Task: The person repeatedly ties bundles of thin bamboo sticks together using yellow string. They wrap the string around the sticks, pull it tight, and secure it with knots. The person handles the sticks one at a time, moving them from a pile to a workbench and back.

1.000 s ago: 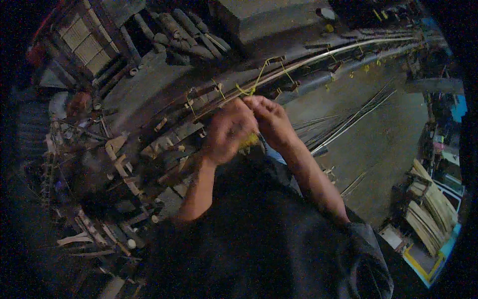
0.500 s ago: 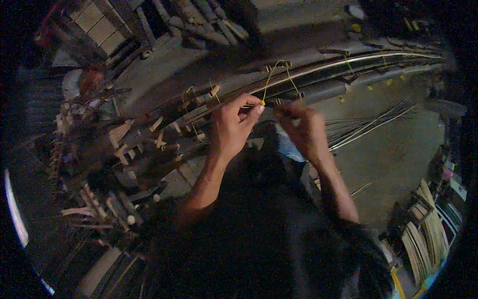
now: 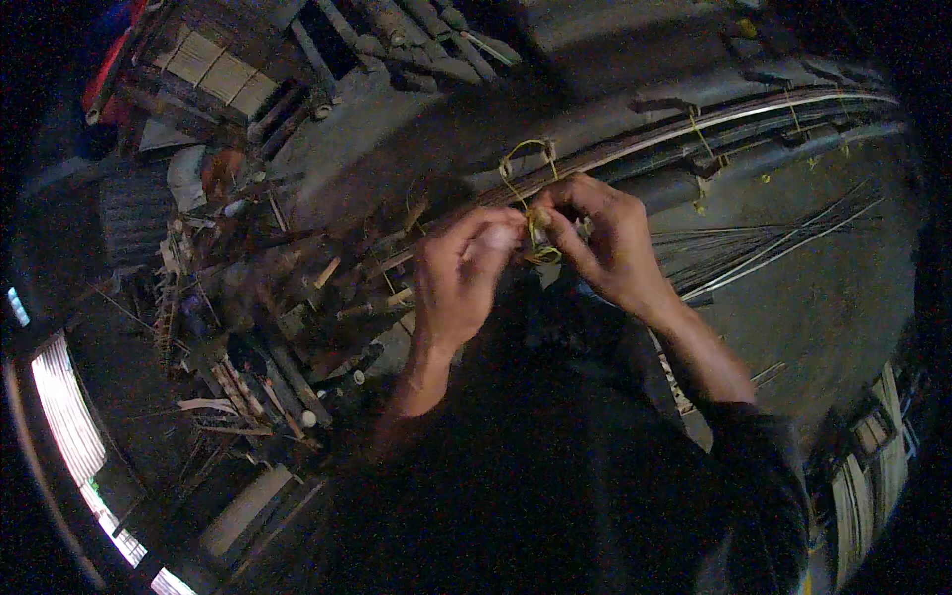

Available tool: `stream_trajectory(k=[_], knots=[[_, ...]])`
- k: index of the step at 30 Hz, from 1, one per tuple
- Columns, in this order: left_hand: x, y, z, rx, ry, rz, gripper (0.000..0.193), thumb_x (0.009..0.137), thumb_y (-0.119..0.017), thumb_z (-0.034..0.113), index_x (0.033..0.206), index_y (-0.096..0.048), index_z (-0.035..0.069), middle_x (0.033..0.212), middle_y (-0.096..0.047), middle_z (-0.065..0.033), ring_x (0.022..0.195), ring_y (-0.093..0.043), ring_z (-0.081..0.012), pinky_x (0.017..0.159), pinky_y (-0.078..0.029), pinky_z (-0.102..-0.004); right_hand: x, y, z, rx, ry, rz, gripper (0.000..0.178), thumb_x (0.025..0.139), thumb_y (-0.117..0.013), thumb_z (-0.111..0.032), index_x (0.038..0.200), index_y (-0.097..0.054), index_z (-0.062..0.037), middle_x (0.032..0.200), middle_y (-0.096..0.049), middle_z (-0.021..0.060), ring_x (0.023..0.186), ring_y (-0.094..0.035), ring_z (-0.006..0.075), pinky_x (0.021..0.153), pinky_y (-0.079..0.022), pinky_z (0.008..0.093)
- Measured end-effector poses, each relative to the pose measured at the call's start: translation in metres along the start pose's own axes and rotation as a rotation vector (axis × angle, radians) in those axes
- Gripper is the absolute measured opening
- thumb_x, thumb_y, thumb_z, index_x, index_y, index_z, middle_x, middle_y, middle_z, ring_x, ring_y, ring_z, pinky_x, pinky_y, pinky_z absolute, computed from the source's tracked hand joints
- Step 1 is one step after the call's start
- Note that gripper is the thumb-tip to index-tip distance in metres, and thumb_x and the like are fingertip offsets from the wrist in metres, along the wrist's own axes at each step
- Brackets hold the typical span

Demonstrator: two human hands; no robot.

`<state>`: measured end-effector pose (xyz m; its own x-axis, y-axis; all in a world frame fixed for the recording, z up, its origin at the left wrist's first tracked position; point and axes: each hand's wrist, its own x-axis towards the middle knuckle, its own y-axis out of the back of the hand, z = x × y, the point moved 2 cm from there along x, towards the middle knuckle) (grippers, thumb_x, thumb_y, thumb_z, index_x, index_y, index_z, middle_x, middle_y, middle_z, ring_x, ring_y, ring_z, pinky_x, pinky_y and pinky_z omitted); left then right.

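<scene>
pinching a yellow cord (image 3: 542, 257) between thumb and fingertips, the right hand (image 3: 607, 240) is closed on it at the middle of the view. the left hand (image 3: 454, 273) sits just beside it, fingers curled and tips at the same cord – its thumb is blurred, so i cannot tell whether it grips. a loop of the cord rises beyond the fingertips, and a small tangle of it hangs in the gap between the hands.

just past the hands, a bundle of long thin strips (image 3: 645, 147) curves away to the upper right; the hands cover part of its near side. a thick dark pipe (image 3: 662, 190) runs along it, with more yellow ties hanging there. dark clothing (image 3: 585, 456) blocks most of the lower middle.

farther right, loose thin rods (image 3: 749, 266) lie crossed on the floor (image 3: 803, 327), and pale slats (image 3: 863, 511) stand near the right rim. to the left is a clutter of wood scraps (image 3: 260, 382). toward the top are a slatted panel (image 3: 216, 75) and a heap of timbers (image 3: 402, 40) – dim, their edges hard to make out.
</scene>
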<state>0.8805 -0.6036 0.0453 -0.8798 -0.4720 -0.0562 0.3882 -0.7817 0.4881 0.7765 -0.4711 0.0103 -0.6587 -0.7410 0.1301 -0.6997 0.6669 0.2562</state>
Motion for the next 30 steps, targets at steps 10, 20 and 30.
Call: stream_trajectory(k=[10,20,30], knots=[[0.010,-0.012,0.003,0.119,-0.103,0.067,0.013,0.081,-0.067,0.006,0.095,-0.066,0.004,0.088,-0.069,-0.0078,0.081,-0.065,-0.0179,0.074,-0.050,-0.0296,0.003,0.009,0.006,0.030,0.058,0.085,0.011,0.081,-0.067,-0.003,0.090,-0.065,0.0022,0.090,-0.065,0.0120,0.085,-0.061,0.0204,0.078,-0.047,0.0305],[0.021,-0.022,-0.013,0.054,-0.008,0.103,0.012,0.073,-0.065,0.006,0.085,-0.061,0.006,0.075,-0.063,-0.0094,0.067,-0.063,-0.0246,0.061,-0.049,-0.0331,0.002,-0.024,0.016,-0.383,0.155,0.214,0.020,0.074,-0.067,-0.008,0.091,-0.058,-0.0038,0.085,-0.055,0.0132,0.084,-0.055,0.0341,0.069,-0.048,0.0426],[0.008,-0.008,-0.019,0.369,-0.106,0.016,0.017,0.070,-0.064,0.006,0.086,-0.060,0.004,0.080,-0.063,-0.0120,0.076,-0.063,-0.0291,0.069,-0.050,-0.0358,0.017,-0.005,0.000,-0.452,0.119,-0.261,0.028,0.077,-0.065,-0.021,0.098,-0.061,-0.0035,0.091,-0.061,0.0182,0.086,-0.059,0.0389,0.075,-0.049,0.0453]])
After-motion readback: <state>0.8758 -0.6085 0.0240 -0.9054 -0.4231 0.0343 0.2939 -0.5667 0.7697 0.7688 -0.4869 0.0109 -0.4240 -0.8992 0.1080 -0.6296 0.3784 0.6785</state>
